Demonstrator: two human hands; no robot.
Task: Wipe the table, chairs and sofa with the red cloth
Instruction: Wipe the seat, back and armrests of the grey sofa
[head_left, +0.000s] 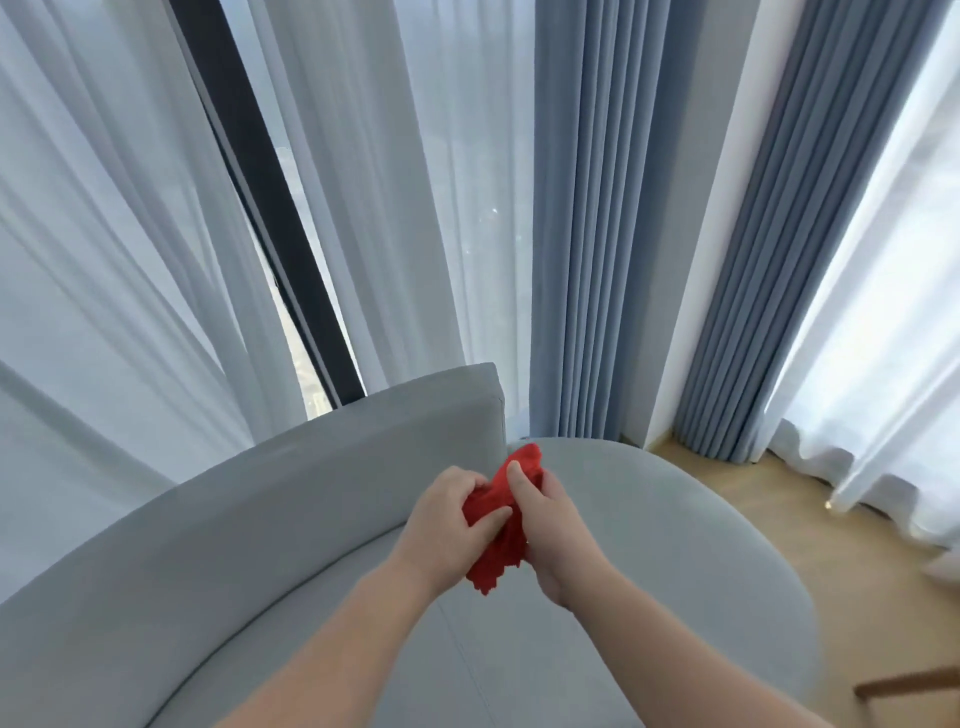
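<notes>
Red cloth (500, 519) gripped bunched between left hand (448, 522) and right hand (550, 530), held above grey sofa (291, 509) seat, sheer curtains (130, 260) hung behind sofa, wooden floor (831, 545) seen beside sofa

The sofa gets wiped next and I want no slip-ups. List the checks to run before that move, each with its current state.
1. Grip on the red cloth: ok, left hand and right hand both grip it.
2. Cloth spread for wiping: not ok, it is bunched between the hands.
3. Cloth over the sofa seat: ok.
4. Cloth touching the seat: cannot tell.
5. Gap between sheer curtain and backrest: cannot tell, the curtain hangs right behind.
</notes>
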